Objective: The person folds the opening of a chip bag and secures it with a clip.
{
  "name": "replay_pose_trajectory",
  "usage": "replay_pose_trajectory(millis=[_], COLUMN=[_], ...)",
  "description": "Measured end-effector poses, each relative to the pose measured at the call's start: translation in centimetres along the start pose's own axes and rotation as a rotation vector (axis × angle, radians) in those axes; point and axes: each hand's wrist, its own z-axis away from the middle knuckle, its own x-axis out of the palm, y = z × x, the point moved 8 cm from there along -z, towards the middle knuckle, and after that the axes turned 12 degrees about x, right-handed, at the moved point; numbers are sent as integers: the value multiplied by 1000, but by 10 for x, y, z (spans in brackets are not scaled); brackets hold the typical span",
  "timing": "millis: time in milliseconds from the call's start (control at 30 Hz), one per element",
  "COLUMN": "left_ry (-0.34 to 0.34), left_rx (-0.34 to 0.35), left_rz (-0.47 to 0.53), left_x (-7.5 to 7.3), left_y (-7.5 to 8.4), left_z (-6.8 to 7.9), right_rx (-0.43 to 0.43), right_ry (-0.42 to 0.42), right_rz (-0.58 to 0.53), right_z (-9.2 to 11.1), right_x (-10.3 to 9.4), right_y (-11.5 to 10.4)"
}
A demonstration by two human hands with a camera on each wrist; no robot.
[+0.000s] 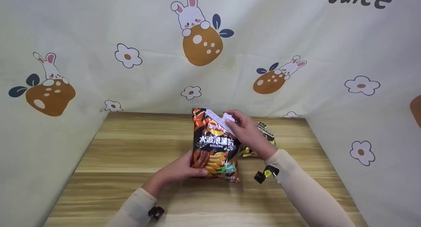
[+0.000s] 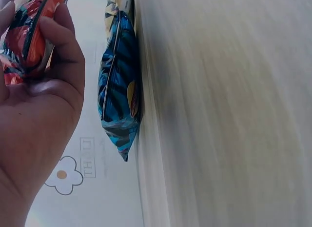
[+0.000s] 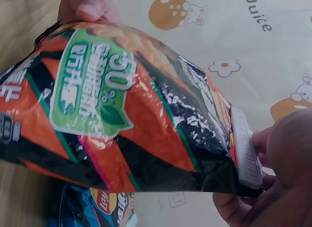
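Observation:
An orange and black bag of potato chips (image 1: 213, 146) is held up over the table, its printed front toward the head camera. My left hand (image 1: 179, 169) grips its lower left edge, with the thumb across the front. A white bag clip (image 1: 215, 118) lies slantwise over the bag's upper right corner. My right hand (image 1: 245, 128) pinches this clip by its knob, thumb in front. In the right wrist view the ribbed clip (image 3: 246, 148) sits along the bag's end, and the green label (image 3: 90, 85) faces that camera.
Behind my right hand, another chip bag (image 1: 258, 144) is on the wooden table (image 1: 138, 141). A blue chip bag (image 2: 119, 75) shows in the left wrist view, with a pale-coloured pack (image 2: 117, 1) beyond it. Printed cloth (image 1: 148, 82) walls the table at the back and sides.

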Motion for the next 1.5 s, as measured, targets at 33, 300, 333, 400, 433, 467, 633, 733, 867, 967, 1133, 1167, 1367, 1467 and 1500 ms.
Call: replay_pose_trajectory(millis=[33,300,333,400,433,467,633,733,867,967,1133,1167,1367,1467,1500], left_ry=[6,31,36,46,51,55,90,109,130,142,142,144,172,178,180], left_rx=[2,11,6,2,0,2,-1,-12,-38,-39,-24,-25,-28,-32,-38], left_rz=[-6,-21,-29,-39,-41,-37,-9,-1,-8,-31,-43,-44,-80,-95,-96], left_x=[-1,-11,-13,-17,-19,-20,-31,-39,-50,-60,-71,-73,-87,-96,-99], left_y=[0,4,4,5,5,5,6,7,11,15,18,19,26,28,27], left_z=[0,1,2,3,3,4,5,7,10,13,15,16,22,26,27], right_rx=[-8,1,9,29,40,49,79,89,88,71,46,43,9,3,0], right_ry=[-3,-23,-24,-35,-44,-52,-111,-150,-180,-175,-174,-176,-174,-158,-151], right_rz=[-2,-25,-30,-47,-60,-75,-142,-171,-181,-171,-210,-219,-228,-220,-215], right_z=[-2,-18,-20,-24,-26,-28,-36,-40,-47,-50,-55,-57,-64,-69,-71], right_x=[1,5,5,6,7,8,13,18,24,27,32,34,42,47,50], right_y=[-1,-3,-1,1,2,2,1,-2,-6,-10,-17,-18,-24,-29,-31])
